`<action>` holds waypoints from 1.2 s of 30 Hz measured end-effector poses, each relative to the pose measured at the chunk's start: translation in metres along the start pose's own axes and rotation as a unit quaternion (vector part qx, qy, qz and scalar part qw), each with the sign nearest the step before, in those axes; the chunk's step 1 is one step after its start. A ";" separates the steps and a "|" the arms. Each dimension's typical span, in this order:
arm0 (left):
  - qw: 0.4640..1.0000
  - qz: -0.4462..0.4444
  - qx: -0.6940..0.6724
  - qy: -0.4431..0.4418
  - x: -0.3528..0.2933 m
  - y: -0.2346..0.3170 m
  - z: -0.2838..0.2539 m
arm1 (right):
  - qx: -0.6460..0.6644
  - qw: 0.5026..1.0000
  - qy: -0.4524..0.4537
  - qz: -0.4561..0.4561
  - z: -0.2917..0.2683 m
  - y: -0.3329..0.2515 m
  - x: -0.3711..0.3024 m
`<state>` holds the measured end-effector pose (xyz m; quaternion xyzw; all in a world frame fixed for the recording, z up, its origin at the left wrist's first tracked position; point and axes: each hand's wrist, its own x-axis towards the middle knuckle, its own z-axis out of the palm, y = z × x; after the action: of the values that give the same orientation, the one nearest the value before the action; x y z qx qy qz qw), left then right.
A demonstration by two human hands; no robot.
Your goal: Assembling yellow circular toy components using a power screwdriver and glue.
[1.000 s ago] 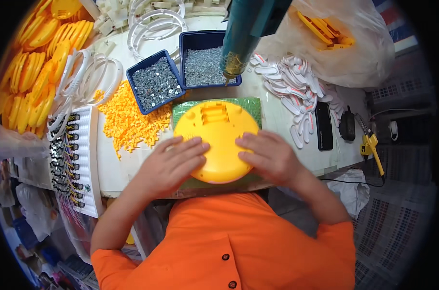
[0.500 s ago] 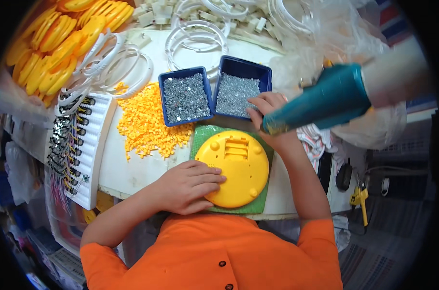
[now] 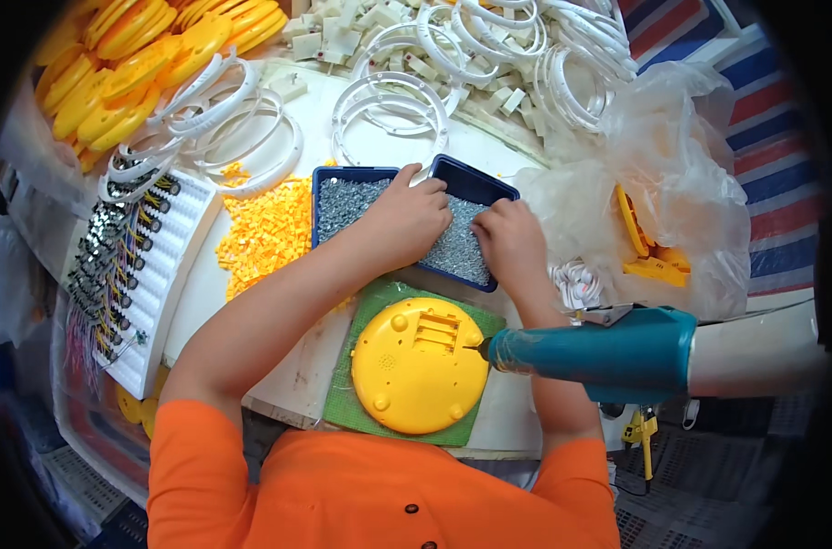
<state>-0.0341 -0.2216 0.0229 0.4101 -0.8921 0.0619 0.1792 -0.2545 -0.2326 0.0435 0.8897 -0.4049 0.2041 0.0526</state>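
My left hand point(image 3: 405, 218) reaches across to the adjoining walls of two blue bins of small silver screws. Its fingers are bent over the rim of the right bin point(image 3: 475, 188); the left bin point(image 3: 323, 167) is partly covered by this hand. My right hand point(image 3: 515, 242) is at the right bin's right side, fingertips pressed together above the screws; anything between them is too small to make out. Nearer me, a round yellow plastic housing point(image 3: 421, 384) with an open battery compartment lies on a green mat point(image 3: 343, 403). A teal electric screwdriver point(image 3: 590, 352) points at its right edge, untouched by either hand's fingers.
Small yellow parts point(image 3: 262, 229) are piled left of the bins. A white foam tray point(image 3: 173, 265) bears wired components. White rings point(image 3: 388, 110) and stacked yellow housings point(image 3: 151, 55) lie at the back. A clear plastic bag point(image 3: 663, 165) stands right. The screwdriver crosses my right forearm.
My left hand has left the yellow housing and moved up to the bins. My right hand stays at the right bin. The screwdriver has swung lower, toward the housing. The view has shifted slightly.
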 end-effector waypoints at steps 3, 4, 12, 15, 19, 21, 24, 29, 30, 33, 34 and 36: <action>0.997 -0.001 -0.077 0.023 -0.008 0.007 0.006 | 0.037 0.999 -0.020 -0.001 0.002 -0.001 -0.004; 0.997 -0.002 -0.077 0.024 -0.010 0.009 0.006 | 0.065 0.997 -0.028 0.007 0.001 -0.004 -0.006; 0.987 -0.046 -0.134 0.079 -0.016 0.025 -0.001 | 0.086 0.996 -0.028 0.013 -0.022 -0.014 -0.018; 0.979 -0.058 -0.159 0.115 -0.013 0.027 -0.004 | 0.099 0.992 0.021 0.070 -0.034 -0.016 -0.030; 0.977 -0.076 -0.170 0.105 -0.016 0.028 -0.006 | 0.132 0.985 0.017 0.112 -0.048 -0.023 -0.063; 0.977 -0.074 -0.172 0.100 -0.014 0.028 -0.005 | 0.172 0.976 0.008 0.133 -0.055 -0.036 -0.083; 0.974 -0.065 -0.166 0.140 -0.013 0.029 -0.012 | 0.194 0.975 -0.020 0.104 -0.073 -0.061 -0.096; 0.953 -0.136 -0.251 0.102 -0.035 0.047 -0.042 | 0.183 0.979 -0.019 0.082 -0.067 -0.094 -0.126; 0.953 -0.134 -0.252 0.098 -0.042 0.049 -0.045 | 0.185 0.979 -0.019 0.086 -0.066 -0.097 -0.130; 0.927 -0.171 -0.330 0.048 -0.064 0.058 -0.053 | 0.162 0.983 -0.018 0.085 -0.063 -0.103 -0.138; 0.924 -0.172 -0.331 0.088 -0.071 0.063 -0.055 | 0.154 0.984 -0.015 0.082 -0.063 -0.104 -0.138; 0.919 -0.173 -0.331 0.125 -0.087 0.071 -0.059 | 0.148 0.986 -0.011 0.079 -0.065 -0.106 -0.137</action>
<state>-0.0195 -0.0982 0.0482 0.4638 -0.7474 -0.2181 0.4227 -0.2776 -0.0496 0.0543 0.8548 -0.4401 0.2560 -0.1006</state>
